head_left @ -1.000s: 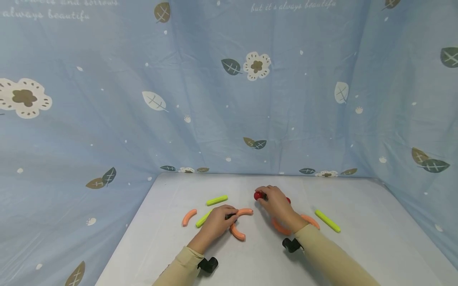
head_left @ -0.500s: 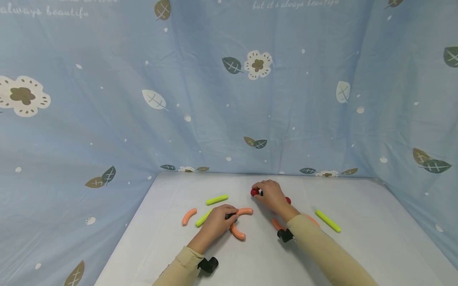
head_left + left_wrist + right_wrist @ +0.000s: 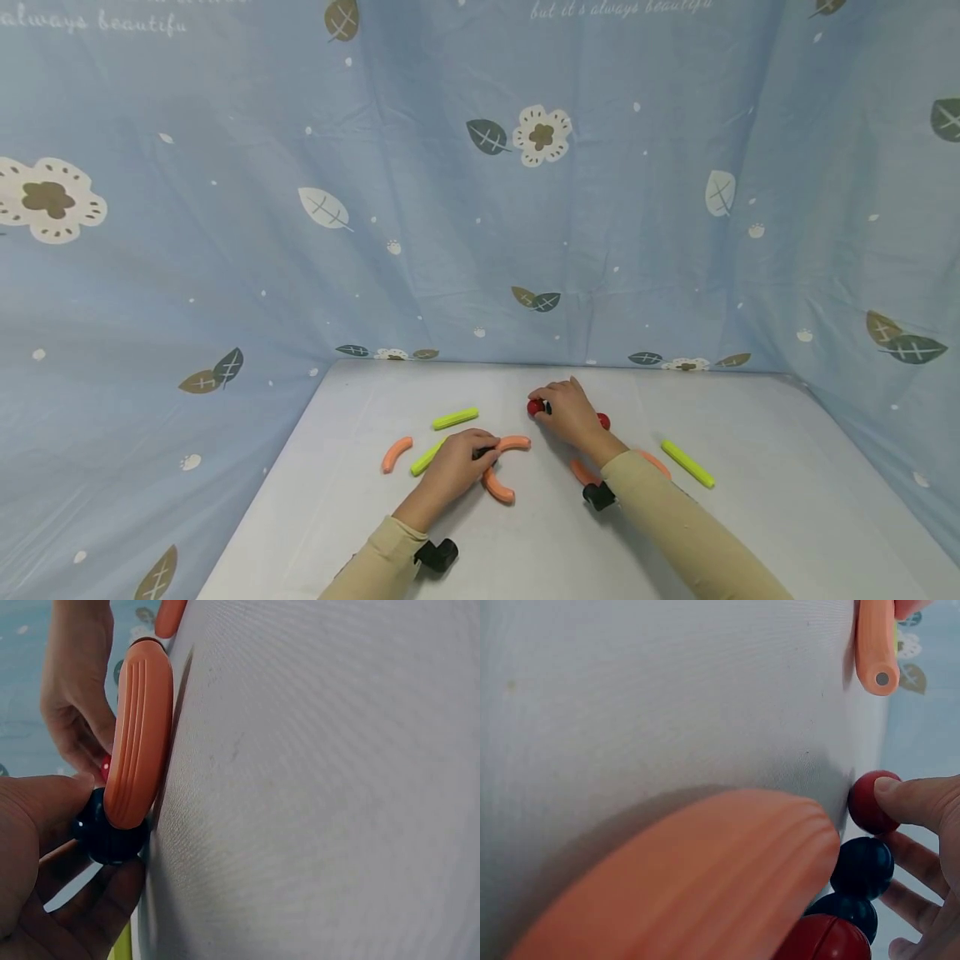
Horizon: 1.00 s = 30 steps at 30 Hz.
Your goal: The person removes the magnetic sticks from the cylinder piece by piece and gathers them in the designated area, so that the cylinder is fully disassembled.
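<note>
My left hand (image 3: pixel 454 460) pinches a dark blue ball (image 3: pixel 112 836) between thumb and fingers, low over the table. A curved orange rod (image 3: pixel 139 735) meets that ball; in the head view two curved orange rods, one upper (image 3: pixel 514 443) and one lower (image 3: pixel 498 488), reach out from beside the fingers. Farther right, my right hand (image 3: pixel 572 414) grips a red ball (image 3: pixel 873 802) with the thumb on it. Two dark blue balls, one nearer (image 3: pixel 864 868), sit beside the fingers, along with a second red ball (image 3: pixel 825 941). The palm hides part of this group in the head view.
On the white table (image 3: pixel 540 550) lie a curved orange rod (image 3: pixel 397 455) and yellow-green rods, one behind (image 3: pixel 455 418) and one by the left hand (image 3: pixel 428 457). Under the right forearm are more orange rods (image 3: pixel 654 463); a yellow-green rod (image 3: pixel 687 463) lies beyond. A blue patterned curtain (image 3: pixel 420 208) hangs behind.
My right hand and the red ball have shifted slightly left and away, then come back a touch. The right forearm has swung a little left. My left hand has stayed put.
</note>
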Available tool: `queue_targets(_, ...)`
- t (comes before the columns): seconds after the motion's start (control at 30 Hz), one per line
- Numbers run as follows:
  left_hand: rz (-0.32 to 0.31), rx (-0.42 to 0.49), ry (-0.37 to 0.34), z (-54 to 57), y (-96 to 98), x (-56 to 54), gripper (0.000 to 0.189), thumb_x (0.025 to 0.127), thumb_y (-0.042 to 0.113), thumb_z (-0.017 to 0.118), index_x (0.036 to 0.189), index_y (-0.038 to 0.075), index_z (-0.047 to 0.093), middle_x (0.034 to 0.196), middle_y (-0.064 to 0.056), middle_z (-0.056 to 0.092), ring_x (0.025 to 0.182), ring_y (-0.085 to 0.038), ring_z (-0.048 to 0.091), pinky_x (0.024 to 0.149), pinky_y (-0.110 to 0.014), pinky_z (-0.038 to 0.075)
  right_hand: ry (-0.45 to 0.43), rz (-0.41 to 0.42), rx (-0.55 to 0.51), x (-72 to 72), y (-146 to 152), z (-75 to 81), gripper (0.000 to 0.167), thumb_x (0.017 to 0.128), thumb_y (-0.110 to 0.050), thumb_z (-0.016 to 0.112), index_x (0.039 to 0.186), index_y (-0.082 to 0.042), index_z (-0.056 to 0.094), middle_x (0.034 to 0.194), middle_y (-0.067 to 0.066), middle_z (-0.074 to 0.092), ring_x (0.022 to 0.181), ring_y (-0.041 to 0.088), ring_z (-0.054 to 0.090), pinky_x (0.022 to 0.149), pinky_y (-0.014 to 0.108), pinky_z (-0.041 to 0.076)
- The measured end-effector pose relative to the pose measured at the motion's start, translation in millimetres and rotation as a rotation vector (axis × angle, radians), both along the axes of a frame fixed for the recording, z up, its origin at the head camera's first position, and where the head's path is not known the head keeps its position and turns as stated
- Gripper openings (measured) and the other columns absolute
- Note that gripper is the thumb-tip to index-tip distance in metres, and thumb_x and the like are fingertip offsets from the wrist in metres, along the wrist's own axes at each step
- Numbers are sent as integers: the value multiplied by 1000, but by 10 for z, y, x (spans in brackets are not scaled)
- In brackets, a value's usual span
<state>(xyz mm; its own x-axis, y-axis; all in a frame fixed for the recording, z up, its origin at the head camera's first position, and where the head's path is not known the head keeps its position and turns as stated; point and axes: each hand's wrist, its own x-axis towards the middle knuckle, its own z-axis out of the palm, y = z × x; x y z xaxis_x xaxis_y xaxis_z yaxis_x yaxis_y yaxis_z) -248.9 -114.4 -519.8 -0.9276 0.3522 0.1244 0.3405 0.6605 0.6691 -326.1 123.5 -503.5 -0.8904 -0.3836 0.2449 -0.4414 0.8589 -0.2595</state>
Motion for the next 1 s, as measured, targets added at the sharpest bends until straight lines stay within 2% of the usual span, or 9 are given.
queue_targets(0.33,-9,0,-5,12,4,8,26,100,24,67,122,13,75,125,-4,69,119,-23,64,95,-40,55,20,10,-10,47,23,-11,38,86,-20,83,123,-14,73,119,12,69,120,35,60,116,62,29)
queue_targets(0.87,-21,3,-7,-11,-13,3,26,101,26,65,123,15,74,126,-2,69,119,-22,64,95,-39,55,72,46,-95,230,87,-31,38,86,-16,83,122,-13,73,120,13,67,121,35,59,116,64,28)
queue_targets(1.0,-29,-2,11,-21,-18,-1,25,101,25,66,122,15,74,124,-2,70,117,-22,64,94,-40,55,88,55,-109,285,120,-30,38,85,-16,84,121,-14,74,119,12,67,119,34,59,115,65,28)
